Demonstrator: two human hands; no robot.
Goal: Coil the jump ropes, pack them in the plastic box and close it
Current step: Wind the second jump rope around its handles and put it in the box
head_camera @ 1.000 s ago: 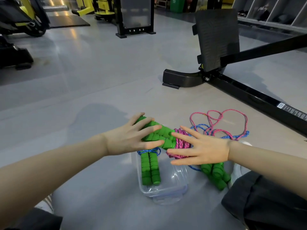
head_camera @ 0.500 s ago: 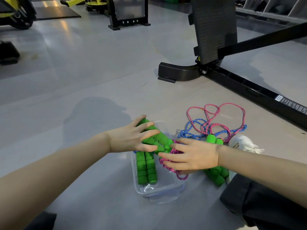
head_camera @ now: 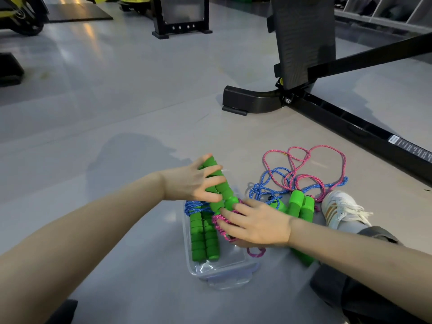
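Grey floor (head_camera: 117,101) all round, glossy. Dim shadow (head_camera: 131,155) on it just left of the fingers (head_camera: 210,170). Beyond the fingers, up and right: black machine foot (head_camera: 247,102), with an upright ribbed plate (head_camera: 304,38) above it and a bolt (head_camera: 288,101) at the joint. Black rail (head_camera: 350,127) runs from the foot off to the right, white label (head_camera: 395,141) on it. Right of the fingers: white shoe (head_camera: 339,211) with loose laces, grey sock (head_camera: 355,230), dark trousers (head_camera: 350,295) nearer the camera. Far beyond the fingers: black frame (head_camera: 180,24), black mat (head_camera: 77,14) left of it, yellow machine (head_camera: 14,12) far left, black block (head_camera: 9,71) below that. Shelves (head_camera: 385,10) far right, contents blurred.
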